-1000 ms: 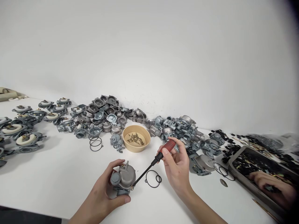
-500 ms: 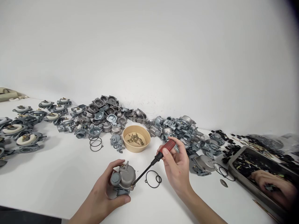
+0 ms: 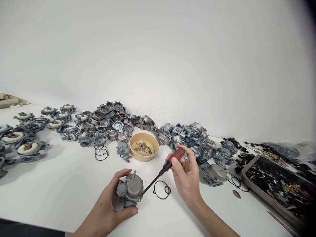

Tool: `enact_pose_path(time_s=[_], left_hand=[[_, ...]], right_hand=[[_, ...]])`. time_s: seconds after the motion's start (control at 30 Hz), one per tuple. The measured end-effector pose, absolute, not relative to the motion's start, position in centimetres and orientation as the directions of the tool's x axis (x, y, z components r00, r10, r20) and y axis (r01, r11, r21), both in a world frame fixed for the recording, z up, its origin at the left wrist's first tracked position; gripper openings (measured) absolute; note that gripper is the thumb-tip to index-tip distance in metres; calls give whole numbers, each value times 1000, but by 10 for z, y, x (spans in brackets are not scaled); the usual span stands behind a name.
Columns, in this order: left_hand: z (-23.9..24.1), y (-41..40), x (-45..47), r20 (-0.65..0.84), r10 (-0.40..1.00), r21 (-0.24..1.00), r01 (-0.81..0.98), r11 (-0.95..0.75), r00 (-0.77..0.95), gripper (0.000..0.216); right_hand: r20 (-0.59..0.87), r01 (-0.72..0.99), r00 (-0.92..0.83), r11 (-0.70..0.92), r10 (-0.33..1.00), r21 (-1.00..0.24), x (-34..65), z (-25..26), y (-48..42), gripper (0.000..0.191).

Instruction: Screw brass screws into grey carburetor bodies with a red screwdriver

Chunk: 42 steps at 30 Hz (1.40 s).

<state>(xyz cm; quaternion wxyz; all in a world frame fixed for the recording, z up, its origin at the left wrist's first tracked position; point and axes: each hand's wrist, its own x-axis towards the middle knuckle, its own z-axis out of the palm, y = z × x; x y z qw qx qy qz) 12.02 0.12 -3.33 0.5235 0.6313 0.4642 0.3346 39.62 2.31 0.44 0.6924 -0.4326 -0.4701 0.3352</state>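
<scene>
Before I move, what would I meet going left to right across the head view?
A metal part with a white ring → hanging-together black rings → the held gray metal part → a loose black ring → the right hand → a small metal disc → the metal tray.

From the held carburetor (image 3: 134, 186), bare tabletop (image 3: 66, 177) gave passage at 9 o'clock, beyond the left hand (image 3: 110, 199). The bowl (image 3: 144, 157) blocked 12, the screwdriver (image 3: 164, 168) crossed 2, and black rings (image 3: 165, 190) lay flat at 3.
</scene>
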Motion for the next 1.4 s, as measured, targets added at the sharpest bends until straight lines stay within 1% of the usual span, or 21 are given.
enact_pose_path(time_s=[0.1, 0.3, 0.53, 0.87, 1.07, 1.23, 1.4], left_hand=[[-28, -1, 124, -77, 937, 968, 249, -11, 342, 86], [-19, -4, 137, -108, 956, 969, 244, 40, 271, 84], [-18, -3, 142, -90, 972, 966, 256, 32, 216, 79], [-19, -2, 140, -100, 969, 950, 312, 26, 224, 79], [-20, -2, 141, -65, 973, 963, 269, 3, 222, 79], [-21, -1, 139, -90, 964, 952, 305, 10, 249, 80], [-21, 1, 136, -113, 951, 949, 314, 18, 286, 80]], right_hand=[[360, -51, 330, 397, 873, -916, 396, 4, 22, 51], [360, -61, 317, 397, 878, -916, 397, 4, 21, 51], [356, -88, 313, 400, 881, -912, 397, 6, 21, 51], [346, -80, 305, 387, 887, -919, 397, 5, 20, 51], [334, -61, 313, 370, 889, -927, 398, 6, 22, 53], [343, -69, 306, 380, 888, -922, 401, 8, 23, 51], [329, -73, 303, 366, 895, -928, 399, 11, 24, 53]])
